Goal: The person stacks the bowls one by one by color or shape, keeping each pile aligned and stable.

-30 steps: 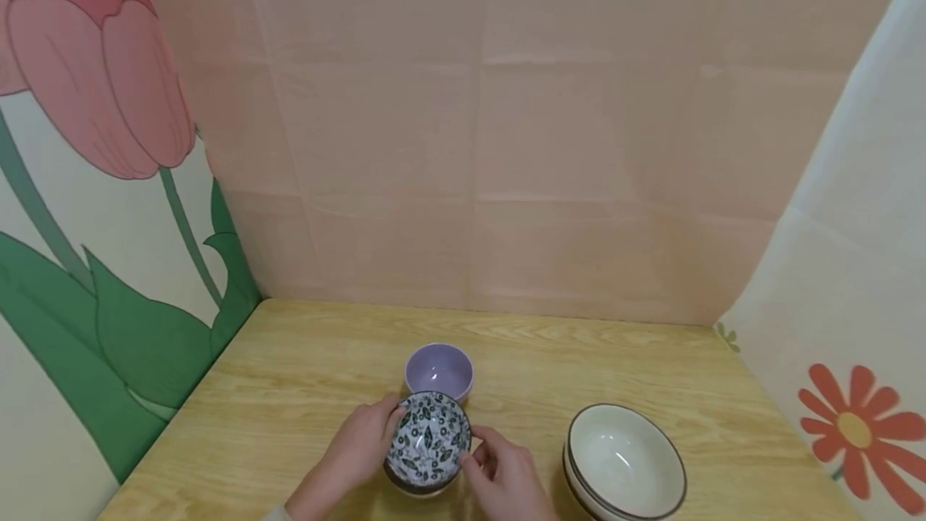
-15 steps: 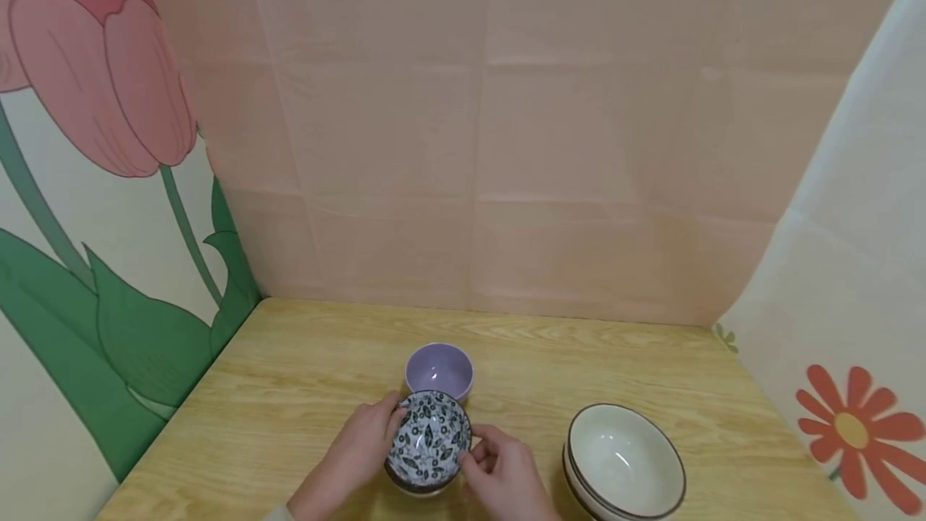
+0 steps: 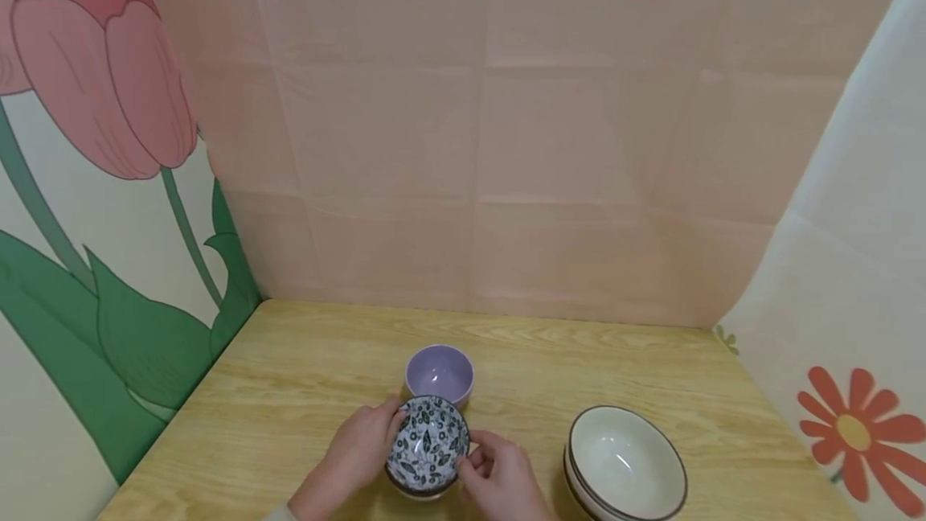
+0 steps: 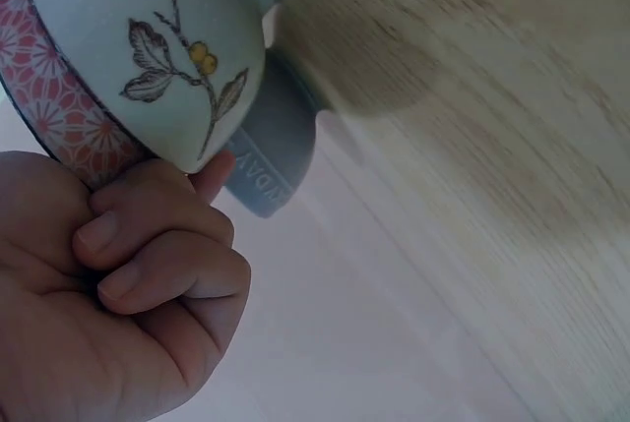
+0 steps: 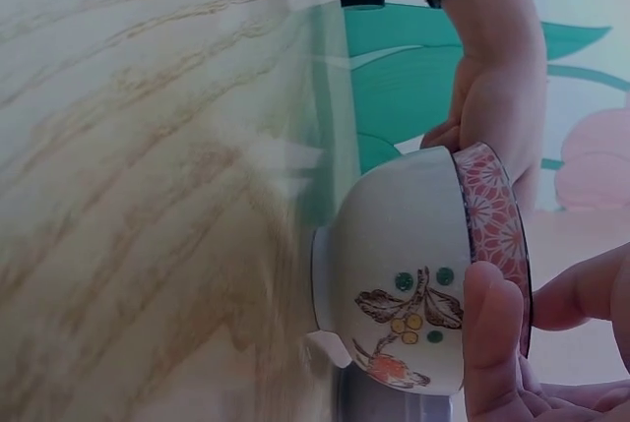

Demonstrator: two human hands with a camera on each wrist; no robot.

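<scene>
A person's left hand (image 3: pixel 359 450) pinched the left side of a patterned bowl (image 3: pixel 428 445), while the right hand (image 3: pixel 504 474) pinched the right side of its rim between thumb and fingers. In the left wrist view, two fingers of the left hand were curled in toward the palm. The bowl was at the near middle of the table (image 3: pixel 289 392), its mouth facing up. Dark leaves and small flowers covered its inside; outside, it was white, with a painted sprig of leaves and yellow berries below a pink band. Its foot was close to the tabletop, though the dim wrist views left it unclear whether the two touched.

Just beyond it, on the far side, stood a purple bowl (image 3: pixel 439 368), its near edge hidden behind the patterned one. To the right, apart from the hands, cream bowls (image 3: pixel 624 463) with dark rims sat stacked. A creased pinkish backdrop (image 3: pixel 477 143) closed the far side, with a tulip-printed cloth (image 3: pixel 108 95) at left and a red-flowered cloth (image 3: pixel 861 296) at right.
</scene>
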